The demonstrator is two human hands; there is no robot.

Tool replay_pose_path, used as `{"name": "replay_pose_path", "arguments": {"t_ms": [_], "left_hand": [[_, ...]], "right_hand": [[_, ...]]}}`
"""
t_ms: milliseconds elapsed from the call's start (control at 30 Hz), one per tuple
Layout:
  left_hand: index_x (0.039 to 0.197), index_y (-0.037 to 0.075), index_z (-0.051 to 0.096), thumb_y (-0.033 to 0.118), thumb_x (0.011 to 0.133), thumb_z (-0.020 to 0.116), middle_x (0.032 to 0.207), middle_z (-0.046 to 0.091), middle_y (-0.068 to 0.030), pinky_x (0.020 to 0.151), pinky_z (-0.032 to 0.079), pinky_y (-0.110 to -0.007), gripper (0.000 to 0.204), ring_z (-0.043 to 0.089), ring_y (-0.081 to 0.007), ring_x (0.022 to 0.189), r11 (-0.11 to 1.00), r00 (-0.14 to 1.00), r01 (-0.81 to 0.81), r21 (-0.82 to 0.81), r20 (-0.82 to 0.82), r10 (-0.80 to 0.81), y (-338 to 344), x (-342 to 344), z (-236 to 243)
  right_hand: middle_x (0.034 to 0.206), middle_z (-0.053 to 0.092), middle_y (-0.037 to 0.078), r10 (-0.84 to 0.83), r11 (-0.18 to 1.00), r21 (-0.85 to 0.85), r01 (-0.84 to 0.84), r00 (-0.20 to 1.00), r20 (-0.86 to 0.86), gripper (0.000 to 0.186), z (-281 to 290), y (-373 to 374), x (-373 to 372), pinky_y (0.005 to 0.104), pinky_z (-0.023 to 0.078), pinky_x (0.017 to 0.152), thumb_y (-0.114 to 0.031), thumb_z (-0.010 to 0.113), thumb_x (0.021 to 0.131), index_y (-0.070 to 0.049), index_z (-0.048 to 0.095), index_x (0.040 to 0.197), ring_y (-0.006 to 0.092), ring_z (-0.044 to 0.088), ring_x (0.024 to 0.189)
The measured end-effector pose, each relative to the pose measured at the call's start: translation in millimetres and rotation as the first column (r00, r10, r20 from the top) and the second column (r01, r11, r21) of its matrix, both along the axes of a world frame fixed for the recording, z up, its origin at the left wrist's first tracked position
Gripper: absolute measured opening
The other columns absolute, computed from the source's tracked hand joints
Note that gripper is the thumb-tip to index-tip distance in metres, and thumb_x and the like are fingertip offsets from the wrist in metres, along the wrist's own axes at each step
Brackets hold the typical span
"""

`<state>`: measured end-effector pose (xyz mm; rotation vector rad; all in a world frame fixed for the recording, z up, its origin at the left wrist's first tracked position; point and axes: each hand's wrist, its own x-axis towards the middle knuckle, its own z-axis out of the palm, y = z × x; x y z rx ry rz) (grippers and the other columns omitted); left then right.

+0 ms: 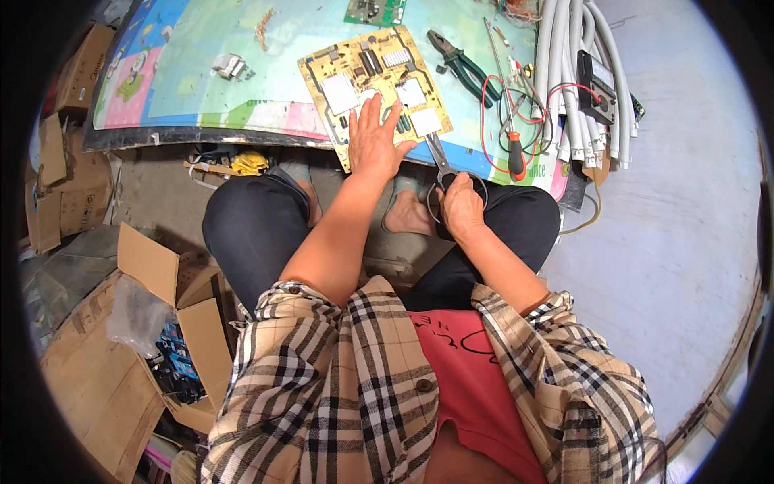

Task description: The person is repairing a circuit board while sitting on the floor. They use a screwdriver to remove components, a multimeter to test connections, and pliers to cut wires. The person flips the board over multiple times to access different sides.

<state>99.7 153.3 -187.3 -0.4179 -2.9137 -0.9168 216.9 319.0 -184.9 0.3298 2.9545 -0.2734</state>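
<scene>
A tan circuit board [339, 90] with white heatsinks and dark components lies at the table's near edge. My left hand [372, 143] lies on its lower part, fingers spread. My right hand [461, 208] is closed on the handle of large metal scissors [438, 155], whose blades point up to the board's lower right edge; whether they cut or touch it, I cannot tell. Right of the board lie green-handled pliers [461, 66], a red-and-black screwdriver [515, 153] and red and black leads from a dark meter [599, 89].
The mat-covered table [185, 48] holds a green board [375, 10], small metal pieces [229, 66] and several white tubes [556, 32] at right. An open cardboard box [205, 347] stands left of my legs, more cardboard [81, 189] behind it. A yellow bundle [250, 164] sits under the table.
</scene>
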Motion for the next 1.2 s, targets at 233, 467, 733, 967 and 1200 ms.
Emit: {"name": "replay_pose_path", "arguments": {"t_ms": [233,467,733,967,1200], "left_hand": [[0.136,0.018,0.048,0.039,0.071,0.076,0.146,0.032,-0.0177,0.114,0.014,-0.046,0.074,0.027,-0.0308,0.136,0.999,0.998,-0.034,-0.025,0.058,0.035,5,0,12],[0.129,0.009,0.054,0.033,0.078,0.070,0.141,0.039,-0.0205,0.105,0.025,-0.046,0.058,0.034,-0.0334,0.131,0.998,1.000,-0.024,-0.066,-0.020,0.023,2,-1,27],[0.135,0.003,0.043,0.028,0.093,0.048,0.144,0.034,-0.0201,0.108,0.019,-0.046,0.049,0.025,-0.0347,0.136,0.915,0.916,-0.393,-0.092,-0.132,0.380,13,-22,0],[0.134,-0.001,0.042,0.029,0.092,0.047,0.144,0.033,-0.0219,0.111,0.013,-0.049,0.052,0.023,-0.0369,0.137,0.921,0.916,-0.377,-0.099,-0.188,0.355,16,-24,-2],[0.141,-0.001,0.031,0.031,0.092,0.045,0.150,0.023,-0.0199,0.114,0.005,-0.049,0.061,0.014,-0.0361,0.141,0.906,0.906,-0.414,-0.084,-0.129,0.403,13,-29,-9]], "right_hand": [[0.082,0.061,0.024,0.042,0.993,-0.111,-0.037,0.998,0.042,0.041,22,2,2,0.0457,0.052,0.069,-0.021,0.068,0.077,0.006,0.045,0.099,0.0407,0.064,0.074],[0.067,0.061,0.020,-0.036,0.871,-0.488,0.053,0.998,0.044,0.033,30,4,2,0.0422,0.050,0.063,-0.019,0.070,0.077,0.004,0.049,0.090,0.0375,0.063,0.066],[0.069,0.061,0.024,-0.050,0.856,-0.505,0.113,0.989,0.138,0.034,27,-25,16,0.0454,0.051,0.065,-0.016,0.069,0.077,0.005,0.046,0.090,0.0404,0.064,0.071],[0.070,0.061,0.019,-0.101,0.801,-0.565,0.198,0.975,0.199,0.029,19,-24,15,0.0417,0.050,0.066,-0.012,0.070,0.076,0.003,0.048,0.088,0.0384,0.063,0.070],[0.069,0.062,0.018,-0.099,0.807,-0.555,0.204,0.972,0.213,0.028,10,-30,16,0.0404,0.050,0.065,-0.012,0.069,0.078,0.003,0.048,0.088,0.0351,0.065,0.068]]}}
